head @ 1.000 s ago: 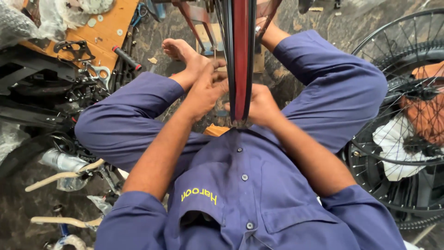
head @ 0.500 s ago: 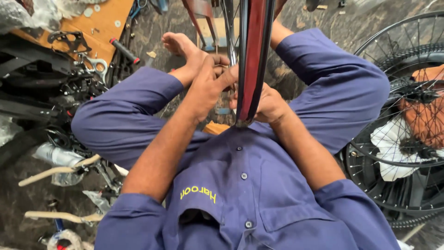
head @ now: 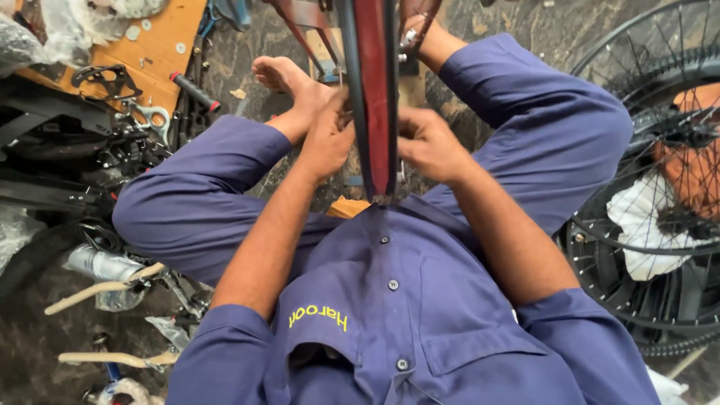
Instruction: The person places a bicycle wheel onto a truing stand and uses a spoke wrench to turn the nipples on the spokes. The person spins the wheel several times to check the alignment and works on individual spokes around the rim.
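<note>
I sit on the floor in blue work clothes with a bicycle wheel (head: 373, 90) standing edge-on between my knees, its red rim and black tyre facing me. My left hand (head: 328, 139) is pressed against the wheel's left side, fingers curled at the spokes. My right hand (head: 427, 146) is on the wheel's right side, fingers bent in toward the rim. What the fingers pinch is hidden behind the rim. My bare left foot (head: 289, 82) rests just beyond the left hand.
A second spoked wheel with tyre (head: 660, 187) lies at the right over white and orange wrapping. At upper left an orange board (head: 142, 41) carries metal parts, a spanner (head: 154, 116) and a black-handled tool (head: 193, 91). Dark bicycle parts and brake levers (head: 97, 285) crowd the left.
The view has shifted slightly. Both hands stay at the wheel; the left hand has slid a little up along the rim and the right hand has moved outward from it.
</note>
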